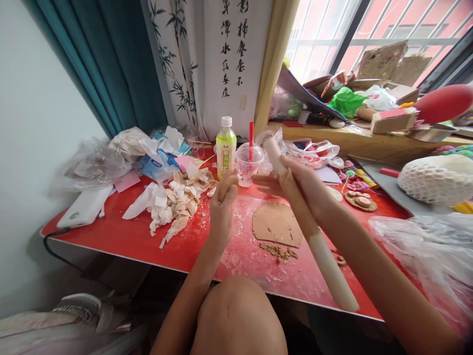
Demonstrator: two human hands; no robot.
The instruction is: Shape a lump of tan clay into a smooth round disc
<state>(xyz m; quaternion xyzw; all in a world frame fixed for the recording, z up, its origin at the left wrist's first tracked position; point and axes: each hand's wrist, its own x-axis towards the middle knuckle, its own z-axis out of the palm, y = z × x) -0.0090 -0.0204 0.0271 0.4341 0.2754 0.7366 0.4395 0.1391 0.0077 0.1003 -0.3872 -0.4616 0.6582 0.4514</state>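
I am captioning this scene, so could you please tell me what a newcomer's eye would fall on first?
Probably the long rolling pin held in the right hand, slanting over the red table. Next would come the flat brown clay sheet lying to its left, then the yellow-green drink bottle standing farther back on the table.

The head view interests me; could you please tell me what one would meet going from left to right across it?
White device, crumpled tissues, left hand, clay slab, decorated disc, white foam net.
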